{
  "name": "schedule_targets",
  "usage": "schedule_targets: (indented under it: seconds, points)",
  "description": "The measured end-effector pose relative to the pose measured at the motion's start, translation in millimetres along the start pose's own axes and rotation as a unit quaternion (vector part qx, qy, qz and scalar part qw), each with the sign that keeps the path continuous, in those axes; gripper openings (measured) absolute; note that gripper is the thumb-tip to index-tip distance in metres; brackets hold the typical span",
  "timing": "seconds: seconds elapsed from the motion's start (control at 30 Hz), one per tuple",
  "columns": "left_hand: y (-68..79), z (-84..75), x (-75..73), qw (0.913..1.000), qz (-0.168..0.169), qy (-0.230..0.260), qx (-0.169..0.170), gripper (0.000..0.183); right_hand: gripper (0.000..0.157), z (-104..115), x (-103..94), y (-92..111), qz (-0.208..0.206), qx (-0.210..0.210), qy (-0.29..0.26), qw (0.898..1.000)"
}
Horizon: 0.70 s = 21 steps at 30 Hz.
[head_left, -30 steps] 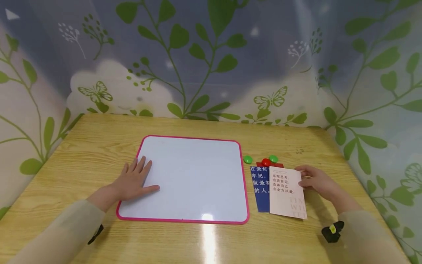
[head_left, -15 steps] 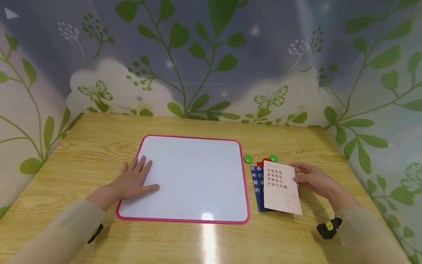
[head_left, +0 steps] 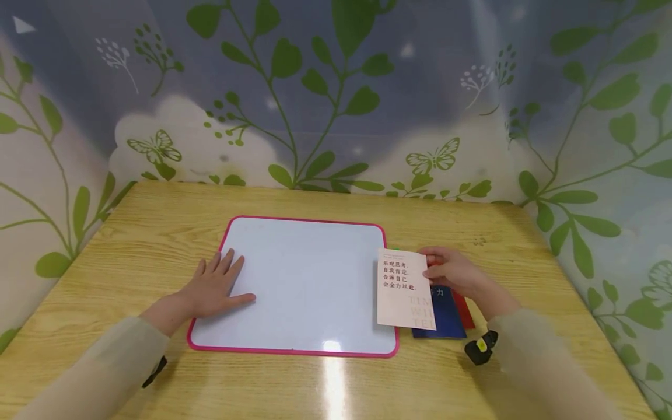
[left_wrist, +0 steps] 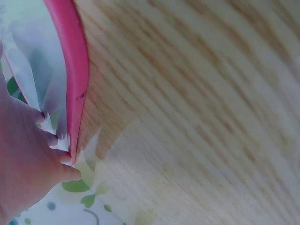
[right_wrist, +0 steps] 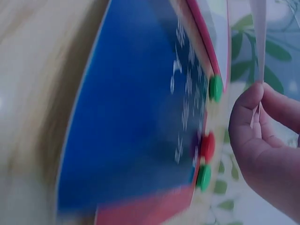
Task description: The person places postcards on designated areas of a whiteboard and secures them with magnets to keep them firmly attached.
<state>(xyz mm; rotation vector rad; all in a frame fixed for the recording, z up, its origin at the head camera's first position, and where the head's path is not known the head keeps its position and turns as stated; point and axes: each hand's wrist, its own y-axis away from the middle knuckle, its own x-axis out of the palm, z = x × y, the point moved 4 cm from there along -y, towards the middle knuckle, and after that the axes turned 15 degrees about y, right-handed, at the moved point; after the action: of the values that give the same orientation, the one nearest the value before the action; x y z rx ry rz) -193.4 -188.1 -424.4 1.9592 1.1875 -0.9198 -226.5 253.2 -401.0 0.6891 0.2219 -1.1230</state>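
Note:
A small whiteboard (head_left: pixel 310 286) with a pink frame lies on the table. My left hand (head_left: pixel 215 289) rests on its left edge with the fingers spread straight. My right hand (head_left: pixel 454 273) pinches a pale pink card (head_left: pixel 404 303) with printed lettering by its right edge. The card hangs over the board's right edge, raised above it. Below and to the right of it, a blue card (head_left: pixel 443 321) lies on a red card (head_left: pixel 464 309). In the right wrist view the thumb and fingers clasp the pink card (right_wrist: pixel 260 42), seen nearly edge-on.
Just beyond the blue card, the right wrist view has a red magnet (right_wrist: pixel 207 146) between two green ones, a near green magnet (right_wrist: pixel 204 177) and a far green magnet (right_wrist: pixel 215 88). A leaf-patterned curtain (head_left: pixel 336 116) surrounds the wooden table (head_left: pixel 252 385) at the back and sides.
My right hand has lifted the pink card off the other cards and carried it left to over the whiteboard's right edge. More of the blue and red cards shows. My left hand stays put.

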Motion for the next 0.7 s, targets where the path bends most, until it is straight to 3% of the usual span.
schedule_targets:
  seconds: [0.3, 0.7]
  points:
    - [1.0, -0.3, -0.4, 1.0, -0.001, 0.004, -0.001, 0.092, 0.057, 21, 31.3, -24, 0.0, -0.007, 0.011, 1.0]
    - [0.4, 1.6, 0.2, 1.0, 0.001, 0.004, -0.003, 0.093, 0.052, 33, 49.6, -43, -0.016, 0.028, 0.02, 0.999]
